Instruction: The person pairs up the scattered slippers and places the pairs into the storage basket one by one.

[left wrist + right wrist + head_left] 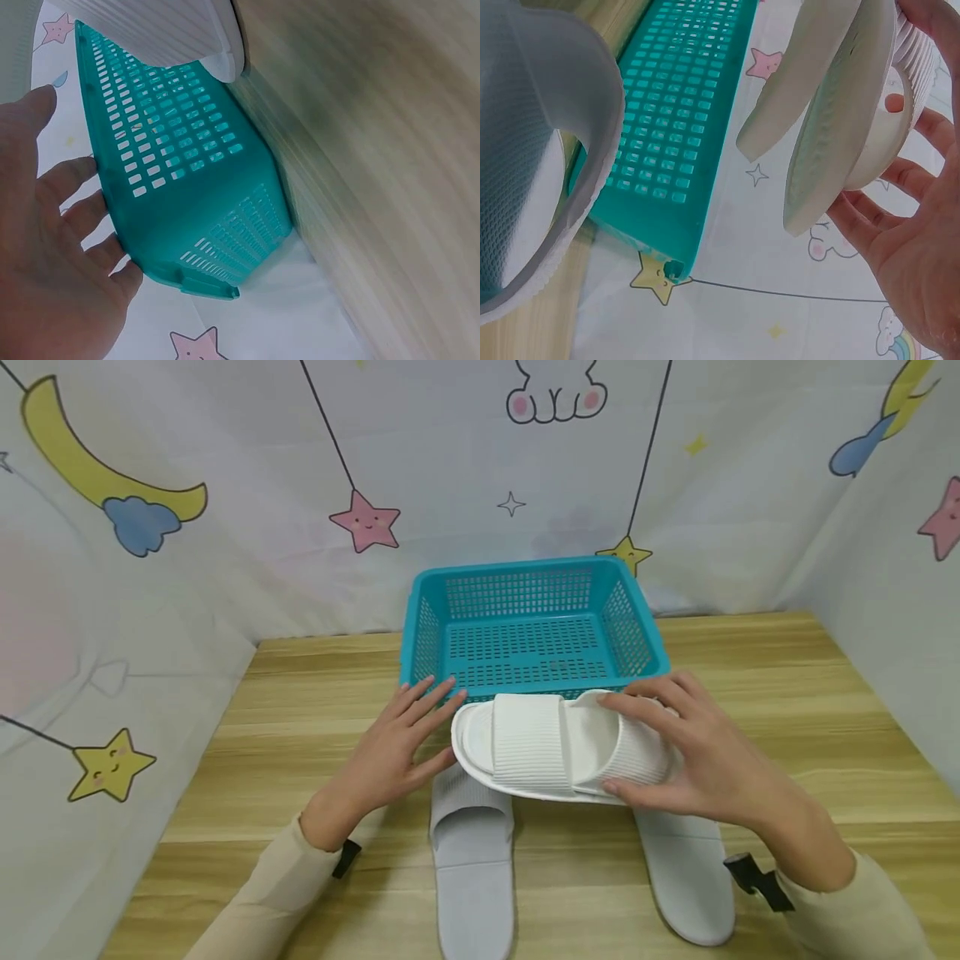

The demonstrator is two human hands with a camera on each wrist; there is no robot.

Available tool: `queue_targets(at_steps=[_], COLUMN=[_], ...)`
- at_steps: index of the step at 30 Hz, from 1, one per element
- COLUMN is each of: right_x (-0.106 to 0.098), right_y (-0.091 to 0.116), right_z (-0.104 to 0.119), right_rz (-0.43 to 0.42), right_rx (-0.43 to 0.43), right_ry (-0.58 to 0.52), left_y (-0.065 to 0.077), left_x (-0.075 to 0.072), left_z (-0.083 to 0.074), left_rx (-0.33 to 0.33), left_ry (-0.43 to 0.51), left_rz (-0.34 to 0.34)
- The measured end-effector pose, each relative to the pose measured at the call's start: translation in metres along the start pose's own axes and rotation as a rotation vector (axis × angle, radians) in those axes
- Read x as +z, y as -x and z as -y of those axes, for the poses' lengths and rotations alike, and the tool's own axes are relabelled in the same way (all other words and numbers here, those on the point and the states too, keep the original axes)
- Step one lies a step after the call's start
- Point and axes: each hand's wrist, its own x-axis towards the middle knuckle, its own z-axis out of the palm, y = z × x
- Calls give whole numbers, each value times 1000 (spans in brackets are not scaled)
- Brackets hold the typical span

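A pair of white slippers (528,743), nested one against the other with ridged straps facing up, is held above the table in front of the basket. My right hand (693,752) grips their right end, fingers over the far side and thumb on the near side. In the right wrist view the white soles (840,135) overlap beside my palm. My left hand (397,747) is spread at the slippers' left end, its thumb close to the toe. A grey slipper (476,877) lies below it, and another grey slipper (686,877) lies partly hidden under my right hand.
A teal plastic basket (528,682) with perforated walls stands behind the slippers, towards the back of the wooden table (300,685). A white printed cloth (450,468) hangs behind and at both sides.
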Motion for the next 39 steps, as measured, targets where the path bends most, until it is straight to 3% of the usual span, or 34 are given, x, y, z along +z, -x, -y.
queue_targets(at_steps=[8,14,33,39], right_x=[-2,-4,1,4], right_y=[-9,-22,-54,-63], right_z=[1,-1,-29,-37], right_rz=[-15,-76,-112,-129], right_rx=[6,-63,-70,-115], right_ry=[7,8,-20,-19], left_y=[-5,-7,-3,-3], left_x=[0,-1,-4,-3], left_z=[-1,-1,-2,-2], left_rx=[4,17,-29,-24], left_ry=[7,27,33,58], left_rz=[3,-15,11,2])
